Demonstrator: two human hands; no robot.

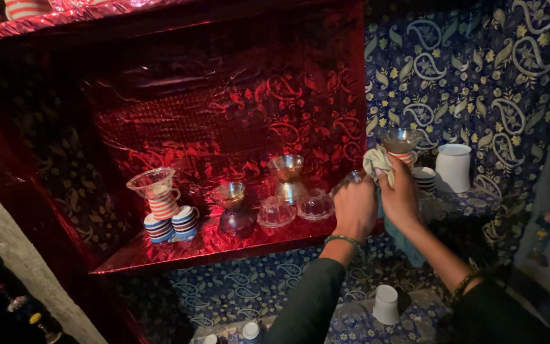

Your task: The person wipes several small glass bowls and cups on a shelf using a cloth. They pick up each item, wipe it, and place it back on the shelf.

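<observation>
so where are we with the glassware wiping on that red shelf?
Done, apparently: glass bowls, stacked striped cups and a metal goblet sit arranged on the red shelf. In hand: left hand holds a clear glass, right hand presses a cloth to it. Left, maybe: the white cups below; whether they are already wiped I cannot tell.

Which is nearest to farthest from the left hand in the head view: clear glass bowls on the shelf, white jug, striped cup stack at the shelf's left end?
From the left hand:
1. Clear glass bowls, just to its left on the red shelf.
2. White jug, off to the right, past the right hand.
3. Striped cup stack, far left on the shelf.
</observation>
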